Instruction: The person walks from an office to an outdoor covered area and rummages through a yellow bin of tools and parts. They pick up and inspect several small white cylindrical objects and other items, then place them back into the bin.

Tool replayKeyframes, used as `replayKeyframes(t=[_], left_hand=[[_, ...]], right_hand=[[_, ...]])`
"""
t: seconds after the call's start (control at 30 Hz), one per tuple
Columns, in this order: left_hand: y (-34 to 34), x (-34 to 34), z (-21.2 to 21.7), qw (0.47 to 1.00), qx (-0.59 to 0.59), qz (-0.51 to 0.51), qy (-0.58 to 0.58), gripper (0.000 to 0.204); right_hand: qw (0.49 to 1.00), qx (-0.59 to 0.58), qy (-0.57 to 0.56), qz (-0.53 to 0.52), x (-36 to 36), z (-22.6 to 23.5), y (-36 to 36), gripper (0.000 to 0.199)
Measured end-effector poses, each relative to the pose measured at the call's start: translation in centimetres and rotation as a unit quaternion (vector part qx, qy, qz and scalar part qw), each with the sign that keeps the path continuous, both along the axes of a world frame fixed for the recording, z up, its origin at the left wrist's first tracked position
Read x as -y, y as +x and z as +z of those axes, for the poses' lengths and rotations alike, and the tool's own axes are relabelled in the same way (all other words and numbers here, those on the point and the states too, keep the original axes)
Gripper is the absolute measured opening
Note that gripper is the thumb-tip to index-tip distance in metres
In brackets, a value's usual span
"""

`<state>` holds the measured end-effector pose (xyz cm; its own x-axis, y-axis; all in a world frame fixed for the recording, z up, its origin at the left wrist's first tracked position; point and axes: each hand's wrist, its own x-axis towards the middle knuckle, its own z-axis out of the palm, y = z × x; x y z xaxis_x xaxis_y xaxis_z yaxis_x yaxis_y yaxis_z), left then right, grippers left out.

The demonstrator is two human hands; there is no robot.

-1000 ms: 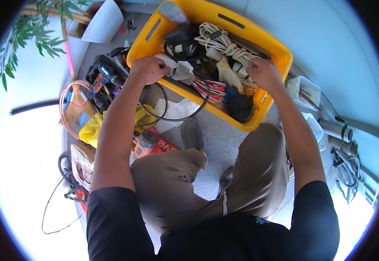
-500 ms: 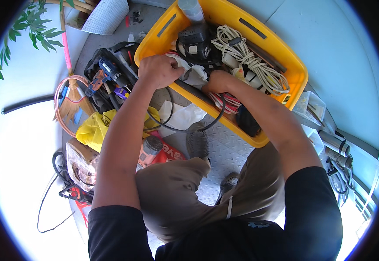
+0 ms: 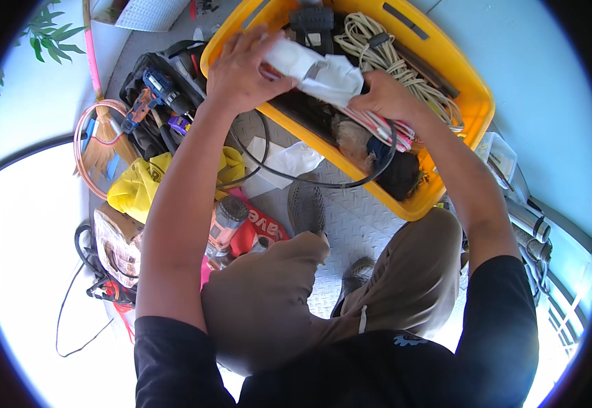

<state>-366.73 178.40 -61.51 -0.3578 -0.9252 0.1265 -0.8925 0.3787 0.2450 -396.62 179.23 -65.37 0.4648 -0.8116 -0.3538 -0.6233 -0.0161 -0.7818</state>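
Note:
A white bundle [image 3: 333, 78], which looks like crumpled plastic or cloth, is stretched between my hands over the near side of the yellow bin [image 3: 445, 58]. My left hand [image 3: 245, 71] grips its left end, thumb below and fingers above, slightly blurred. At the other end, my right hand [image 3: 388, 95] is closed on its edge. Just under my right fingers lies a red-and-white cord [image 3: 377, 126]. Behind the bundle are a black device [image 3: 311, 24] and a coil of cream cable [image 3: 364, 34]. A dark bag [image 3: 401, 177] sits in the bin's near corner.
A black hose [image 3: 309, 182] loops over the bin's near edge. To the left lie a blue cordless drill [image 3: 162, 88], a yellow cloth [image 3: 136, 190], a straw broom [image 3: 109, 146] and an orange power tool [image 3: 224, 221]. Clear plastic containers [image 3: 496, 156] stand at the right.
Both hands have risen out of the bin with the white bundle, which now shows more fully. The red-and-white cord has shifted right. The whole view has tilted slightly.

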Motion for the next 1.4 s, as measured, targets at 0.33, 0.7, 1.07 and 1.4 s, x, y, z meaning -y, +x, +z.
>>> replayKeyframes(t=[0.33,0.7,1.07,1.4], left_hand=[[0.0,2.2,0.0,0.97,-0.184,0.085,0.132,0.046],[-7.8,4.7,-7.2,0.91,0.272,-0.055,0.309,0.031],[-5.4,5.9,-7.0,0.904,0.286,-0.131,0.29,0.037],[-2.7,8.3,-9.4,0.896,0.262,0.106,0.344,0.05]], right_hand=[[0.947,0.197,0.059,-0.245,2.3,-0.9,-7.2,0.028],[0.947,0.177,0.039,-0.266,4.1,-3.5,-9.1,0.027],[0.92,0.225,0.148,-0.285,4.1,-2.4,-8.4,0.033],[0.908,0.249,0.173,-0.291,3.5,-1.5,-7.6,0.037]])
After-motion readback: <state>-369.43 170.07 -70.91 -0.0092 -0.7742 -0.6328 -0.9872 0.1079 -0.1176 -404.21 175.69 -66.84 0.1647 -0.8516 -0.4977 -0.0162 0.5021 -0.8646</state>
